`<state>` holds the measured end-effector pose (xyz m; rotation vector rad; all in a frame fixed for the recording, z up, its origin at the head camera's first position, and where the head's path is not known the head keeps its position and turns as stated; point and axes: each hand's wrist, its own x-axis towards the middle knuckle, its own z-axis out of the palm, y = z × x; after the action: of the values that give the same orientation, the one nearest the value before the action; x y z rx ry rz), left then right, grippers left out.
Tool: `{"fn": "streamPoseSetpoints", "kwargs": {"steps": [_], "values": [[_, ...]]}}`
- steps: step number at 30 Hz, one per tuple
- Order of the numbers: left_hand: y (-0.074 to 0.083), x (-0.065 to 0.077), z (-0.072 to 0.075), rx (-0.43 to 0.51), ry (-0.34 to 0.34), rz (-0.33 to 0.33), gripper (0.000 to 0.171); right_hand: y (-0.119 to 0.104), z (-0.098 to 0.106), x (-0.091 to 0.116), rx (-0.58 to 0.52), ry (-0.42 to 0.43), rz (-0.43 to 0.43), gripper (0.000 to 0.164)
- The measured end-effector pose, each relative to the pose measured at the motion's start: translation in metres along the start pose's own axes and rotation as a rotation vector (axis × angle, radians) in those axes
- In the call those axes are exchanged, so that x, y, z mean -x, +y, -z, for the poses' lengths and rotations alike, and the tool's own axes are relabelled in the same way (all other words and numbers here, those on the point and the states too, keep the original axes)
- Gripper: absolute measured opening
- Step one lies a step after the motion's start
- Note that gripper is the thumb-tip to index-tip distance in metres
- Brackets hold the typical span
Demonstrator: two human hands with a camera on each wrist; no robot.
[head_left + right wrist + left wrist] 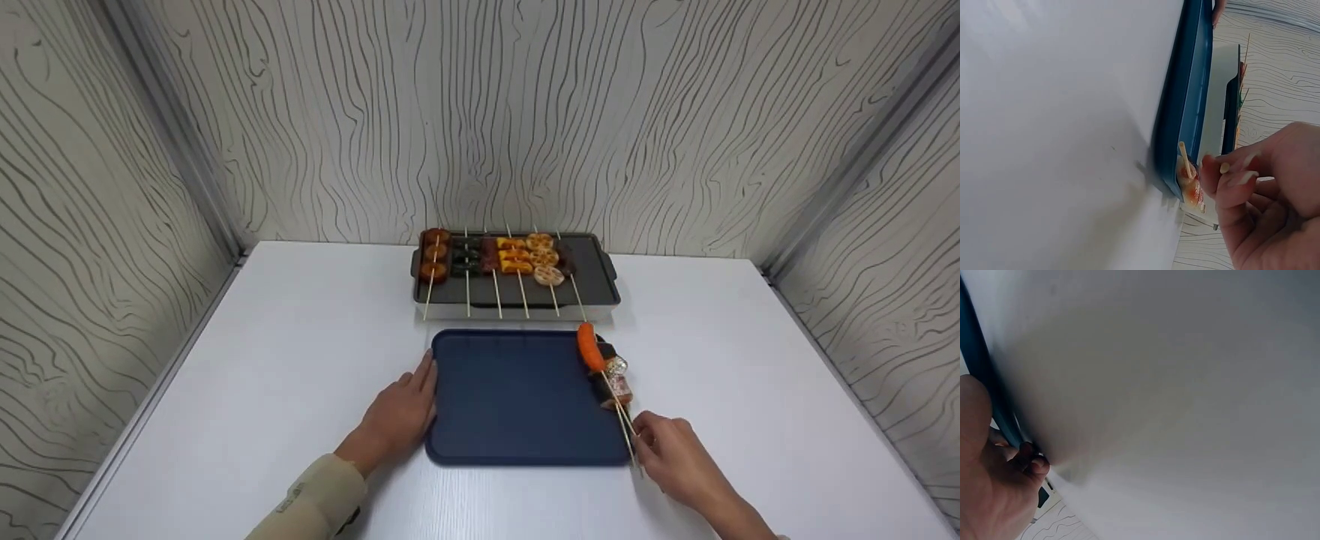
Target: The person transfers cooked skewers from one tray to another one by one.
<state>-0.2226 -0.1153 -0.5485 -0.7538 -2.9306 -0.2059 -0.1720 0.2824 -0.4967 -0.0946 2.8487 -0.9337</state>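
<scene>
A dark blue tray [517, 397] lies on the white table. Along its left edge rests my left hand [401, 409], fingers fairly straight against the rim; the left wrist view shows this hand [994, 484] beside the tray's side [982, 365]. At the tray's right side, my right hand [675, 454] pinches the thin stick of a sausage skewer [590, 349] between thumb and fingers. Beneath the sausage, a skewer of mixed chunks [619, 386] lies over the tray's right edge. In the right wrist view, its stick [1185, 157] pokes past the rim near my right hand [1264, 197].
Behind the tray stands a dark grill plate [592, 281] on a pale base. It carries several skewers, among them lotus root slices [544, 257], yellow pieces [514, 255] and brown rounds [435, 253]. Wood-grain-patterned panels [480, 112] enclose the table's back and sides.
</scene>
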Motion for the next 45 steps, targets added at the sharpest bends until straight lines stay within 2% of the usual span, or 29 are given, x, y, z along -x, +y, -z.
{"fn": "streamPoseSetpoints", "kwargs": {"steps": [12,22,33,37,45], "values": [[0.001,0.001,0.0,0.032,0.022,-0.013,0.054,-0.009,-0.011,-0.004,0.008,-0.002,-0.049,0.009],[0.002,0.001,0.002,0.037,-0.015,0.001,0.054,-0.01,-0.019,-0.004,-0.008,-0.004,-0.041,0.007],[0.003,0.001,0.007,0.045,0.001,0.009,0.053,-0.015,-0.021,-0.005,-0.008,-0.026,-0.078,0.007],[0.002,0.0,0.006,0.05,0.009,0.009,0.053,-0.016,-0.023,-0.006,-0.008,-0.022,-0.082,0.002],[0.0,0.0,0.004,0.058,0.025,0.003,0.053,-0.017,-0.027,-0.008,-0.033,0.001,-0.075,0.01]]}}
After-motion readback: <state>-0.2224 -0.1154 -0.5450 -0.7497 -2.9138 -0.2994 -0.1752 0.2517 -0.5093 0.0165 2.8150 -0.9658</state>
